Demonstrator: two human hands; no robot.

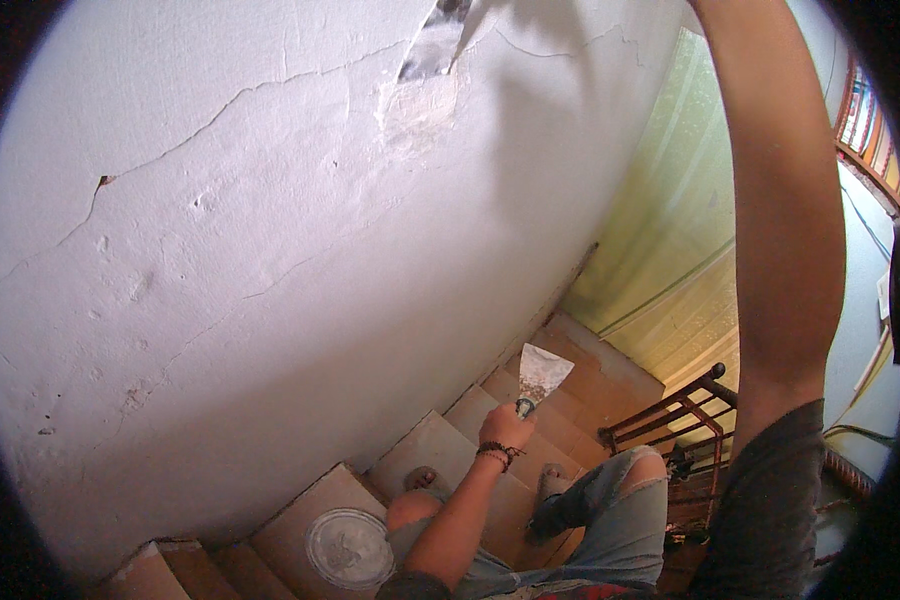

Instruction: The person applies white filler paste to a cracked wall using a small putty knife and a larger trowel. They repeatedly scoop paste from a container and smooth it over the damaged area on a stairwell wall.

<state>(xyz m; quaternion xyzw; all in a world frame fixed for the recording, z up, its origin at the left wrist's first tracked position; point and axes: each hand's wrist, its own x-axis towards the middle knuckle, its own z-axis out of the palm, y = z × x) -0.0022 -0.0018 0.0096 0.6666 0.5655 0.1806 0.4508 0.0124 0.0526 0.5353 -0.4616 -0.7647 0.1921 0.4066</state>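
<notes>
My left hand (507, 427) is closed around the handle of a putty knife (545, 372), held low over the stairs with its pale-smeared blade pointing up. My right arm (785, 200) reaches up along the right side and leaves the picture at the top, so that hand is out of sight. At the top edge, a second metal scraper blade (430, 45) lies against the white wall (300, 220). Just below this blade is a patch of off-white filler (417, 115). A long crack runs across the wall on both sides of it.
Tiled stairs (435, 445) run along the wall under my feet. A round white lid or tub (350, 548) with pale residue sits on a step at lower left. On the right are a dark metal railing (680, 410) and a yellowish translucent sheet (670, 200).
</notes>
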